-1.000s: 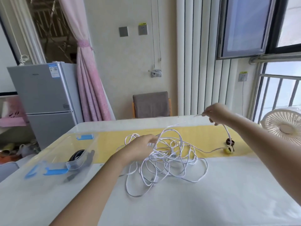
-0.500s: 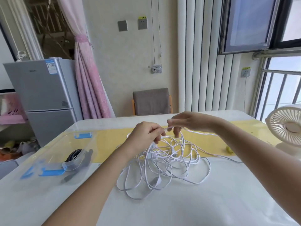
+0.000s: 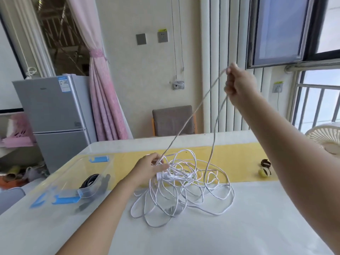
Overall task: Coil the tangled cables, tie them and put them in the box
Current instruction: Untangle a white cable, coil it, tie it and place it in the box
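A tangled white cable (image 3: 185,184) lies in loose loops on the white table (image 3: 239,227). My left hand (image 3: 149,169) grips a bunch of its strands at the pile's left edge, beside a white connector. My right hand (image 3: 239,85) is raised high above the table and pinches a loop of the same cable; two strands run down from it to the pile. A clear plastic box (image 3: 73,181) with blue latches stands at the left and holds a coiled black cable (image 3: 90,182).
Two small cable ties (image 3: 265,168) lie on the yellow strip at the right. A white fan (image 3: 327,138) stands at the table's right edge. A chair (image 3: 173,120) stands behind the table, and a grey fridge (image 3: 53,116) is at the left.
My right hand has risen from beside my left hand to high on the right, drawing a loop of white cable up out of the pile. My left hand stays at the pile.
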`<action>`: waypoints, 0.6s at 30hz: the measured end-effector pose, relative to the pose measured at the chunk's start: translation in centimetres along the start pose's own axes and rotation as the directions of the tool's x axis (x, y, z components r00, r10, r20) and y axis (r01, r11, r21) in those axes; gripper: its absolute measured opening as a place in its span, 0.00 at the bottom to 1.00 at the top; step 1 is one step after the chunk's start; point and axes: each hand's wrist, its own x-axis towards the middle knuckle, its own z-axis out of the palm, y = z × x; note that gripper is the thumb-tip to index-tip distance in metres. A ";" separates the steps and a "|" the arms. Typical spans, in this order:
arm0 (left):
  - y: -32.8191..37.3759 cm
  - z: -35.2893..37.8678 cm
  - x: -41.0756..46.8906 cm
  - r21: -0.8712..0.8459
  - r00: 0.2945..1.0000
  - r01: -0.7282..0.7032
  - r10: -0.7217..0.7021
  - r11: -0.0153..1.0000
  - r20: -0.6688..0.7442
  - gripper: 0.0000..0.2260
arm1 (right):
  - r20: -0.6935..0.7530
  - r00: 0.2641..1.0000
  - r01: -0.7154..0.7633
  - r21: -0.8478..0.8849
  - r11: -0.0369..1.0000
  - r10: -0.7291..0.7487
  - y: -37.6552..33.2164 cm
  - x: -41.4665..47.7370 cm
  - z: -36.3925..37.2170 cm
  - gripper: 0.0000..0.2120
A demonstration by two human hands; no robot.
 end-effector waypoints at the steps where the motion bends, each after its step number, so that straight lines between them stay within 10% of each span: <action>1: -0.2 -0.1 0.0 -0.004 1.000 -0.009 0.009 1.000 0.022 0.17 | -0.068 0.997 0.011 -0.147 0.989 -0.021 0.9 0.2 -1.0 0.18; 3: -0.3 0.0 -0.2 0.012 0.999 -0.031 0.030 0.999 0.026 0.21 | -0.095 0.995 -0.046 -0.573 0.819 -0.011 2.7 0.9 -3.3 0.16; 5: -0.1 0.4 -0.4 0.054 0.999 -0.053 0.052 0.997 0.014 0.14 | -0.058 0.987 -0.114 -0.906 0.408 0.148 4.5 1.0 -5.0 0.11; 8: 0.9 1.1 -0.6 0.085 0.995 -0.096 0.094 0.992 0.032 0.11 | 0.022 0.973 0.040 -0.996 -0.076 0.230 6.3 -0.9 -4.8 0.14; 13: 1.7 3.1 -0.1 0.094 0.994 -0.102 0.099 0.990 0.039 0.08 | 0.497 0.829 0.436 -0.862 0.260 0.256 8.3 -7.1 0.7 0.14; 18: 1.8 3.2 -1.4 0.183 0.982 -0.144 0.163 0.972 -0.095 0.09 | 0.419 0.618 0.401 -0.896 0.192 0.665 12.1 -10.7 1.8 0.17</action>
